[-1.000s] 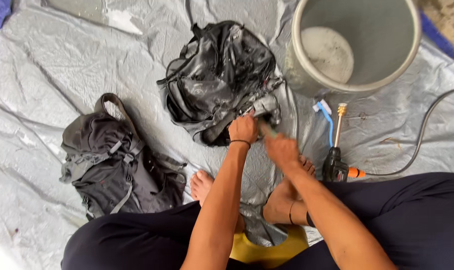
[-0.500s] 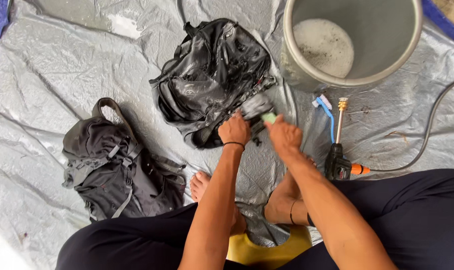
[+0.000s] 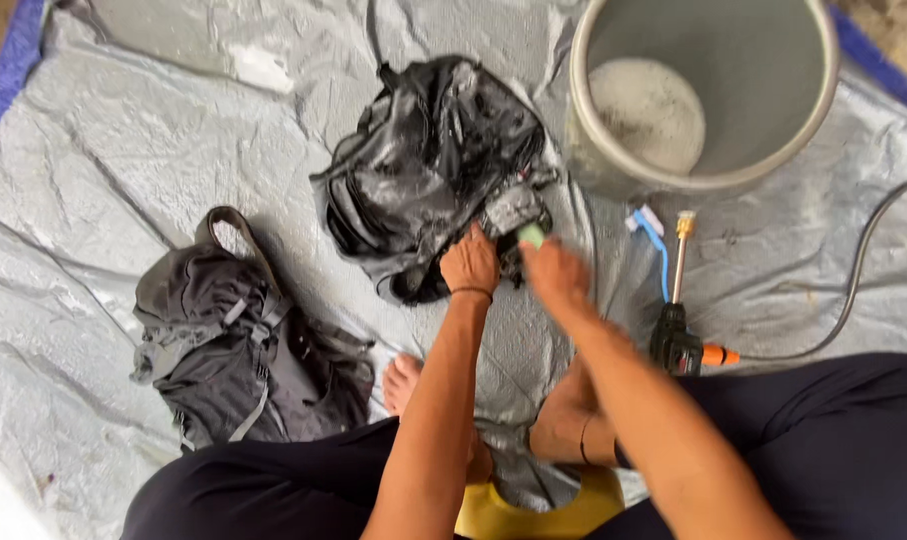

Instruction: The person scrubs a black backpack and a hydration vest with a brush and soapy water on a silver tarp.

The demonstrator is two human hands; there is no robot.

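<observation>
Two backpacks are seen on a grey tarp [image 3: 103, 150] spread over the ground. The wet black backpack [image 3: 428, 165] lies near the middle, glossy with suds, just left of a large grey bucket [image 3: 823, 110] that holds foamy water. The dry grey backpack [image 3: 238, 345] lies further left, well apart from the wet one, close to the person's knee.

The left hand [image 3: 469, 262] is pressed onto the lower edge of the wet black backpack, fingers curled down over the fabric; a dark band is worn at the wrist. Whether fabric is actually gripped cannot be told. The right hand [image 3: 553, 270] is closed around a small pale green object [image 3: 531, 236], probably a sponge or brush, only its tip showing; it is held against the bag's lower right corner, just beside the left hand. The right hand is motion-blurred.

A blue-handled brush [image 3: 653, 235] lies on the tarp below the bucket, next to a spray nozzle [image 3: 678, 300] with a black body and orange fitting, to which a dark hose [image 3: 853, 290] is joined. Bare feet [image 3: 403, 380] are seen between dark trouser legs, and a yellow stool [image 3: 533, 510] is partly visible beneath the person.
</observation>
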